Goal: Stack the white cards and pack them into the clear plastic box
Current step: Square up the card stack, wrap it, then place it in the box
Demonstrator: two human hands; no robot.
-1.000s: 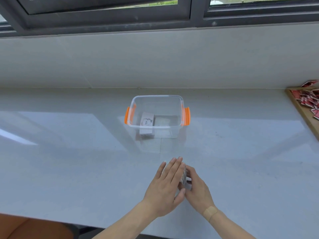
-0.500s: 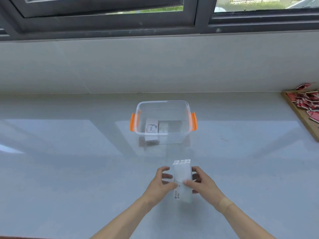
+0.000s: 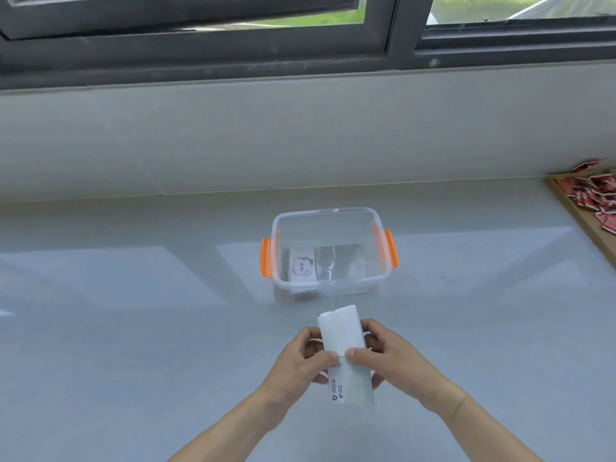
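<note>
A stack of white cards (image 3: 343,335) is held above the grey counter, its long side pointing away from me. My left hand (image 3: 300,365) grips its left edge and my right hand (image 3: 396,361) grips its right edge, both thumbs pressed on the top card. Small print shows on the stack's near end. The clear plastic box (image 3: 328,213) with orange side clips stands just beyond the stack. Inside it, at the left, lies a white card pile (image 3: 302,266) printed with the word "love".
A grey counter (image 3: 133,328) stretches left and right, backed by a low wall and a dark window frame. At the far right a wooden tray (image 3: 590,221) holds several red packets (image 3: 596,191).
A second ago my hands were pressed flat together around the cards on the counter. They have since lifted the stack, turned it lengthwise, and now hold it by both edges.
</note>
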